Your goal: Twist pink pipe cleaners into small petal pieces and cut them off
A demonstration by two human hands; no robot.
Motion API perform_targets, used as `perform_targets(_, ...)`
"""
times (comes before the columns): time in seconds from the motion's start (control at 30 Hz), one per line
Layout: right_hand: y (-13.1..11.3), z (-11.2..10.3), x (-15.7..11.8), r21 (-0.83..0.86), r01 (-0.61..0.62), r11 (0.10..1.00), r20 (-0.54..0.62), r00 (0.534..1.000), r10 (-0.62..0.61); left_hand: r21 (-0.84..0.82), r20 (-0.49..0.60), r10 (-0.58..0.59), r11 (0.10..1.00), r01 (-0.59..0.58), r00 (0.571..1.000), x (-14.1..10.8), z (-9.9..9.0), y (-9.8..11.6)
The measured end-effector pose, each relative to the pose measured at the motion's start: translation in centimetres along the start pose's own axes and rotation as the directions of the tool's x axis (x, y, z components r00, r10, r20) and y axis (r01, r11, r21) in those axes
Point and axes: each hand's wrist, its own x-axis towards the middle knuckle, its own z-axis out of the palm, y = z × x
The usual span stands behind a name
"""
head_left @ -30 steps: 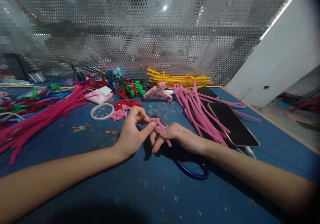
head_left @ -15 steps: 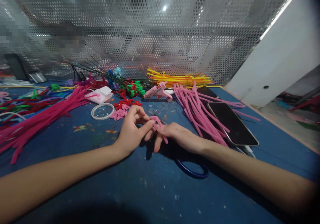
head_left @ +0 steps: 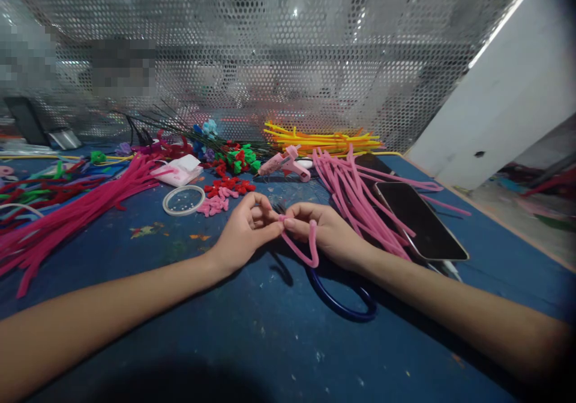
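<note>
Pink pipe cleaner (head_left: 314, 253), one, held just above the worktop (head_left: 225, 343) between a person's two hands; its near part hangs in a bent loop, with one end turned upward in front of the right hand (head_left: 335, 232). Left hand (head_left: 245, 226): thumb and forefinger pinched on the pipe cleaner, the other fingers curled. Right hand: thumb and forefinger likewise pinched on it, close beside the left fingertips. Blue handle (head_left: 342, 313), looped, lying below the right hand, partly hidden by it. Small pink pieces (head_left: 216, 204), bent, in a heap beyond the left hand; small red pieces (head_left: 229, 186) just behind them. Pale ring (head_left: 165, 204), flat on the worktop, to the left of the pink heap. Glue gun (head_left: 283, 164), pink, lying on its side beyond the hands. Pink bundle (head_left: 355, 196) of loose pipe cleaners, to its right, some strands across the phone (head_left: 427, 223), which has a dark screen. Yellow bundle (head_left: 315, 142), at the back, before a perforated metal panel (head_left: 270, 43). Magenta bundle (head_left: 85, 208), on the left side, its far end near a white packet (head_left: 177, 170).
</note>
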Motion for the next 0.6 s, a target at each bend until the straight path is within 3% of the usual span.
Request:
perform_targets(0.23, -0.30, -0.46, -0.13, -0.047, 0.037, 0.998, 0.140, 0.990, -0.030, -0.174, 0.101, -0.116, 0.976, 0.132, 0.988, 0.11, 0.18, 0.12)
perform_targets(0.47, -0.67, -0.47, -0.18, -0.136, 0.084, 0.987, 0.253, 0.966, -0.047, -0.247, 0.252, -0.137, 0.948, 0.201, 0.958, 0.32, -0.01, 0.18)
perform_targets(0.6, -0.57, -0.13, -0.20, -0.159, 0.085, 0.984, 0.191, 0.980, -0.053, -0.270, 0.247, -0.172, 0.933, 0.238, 0.954, 0.37, 0.03, 0.30)
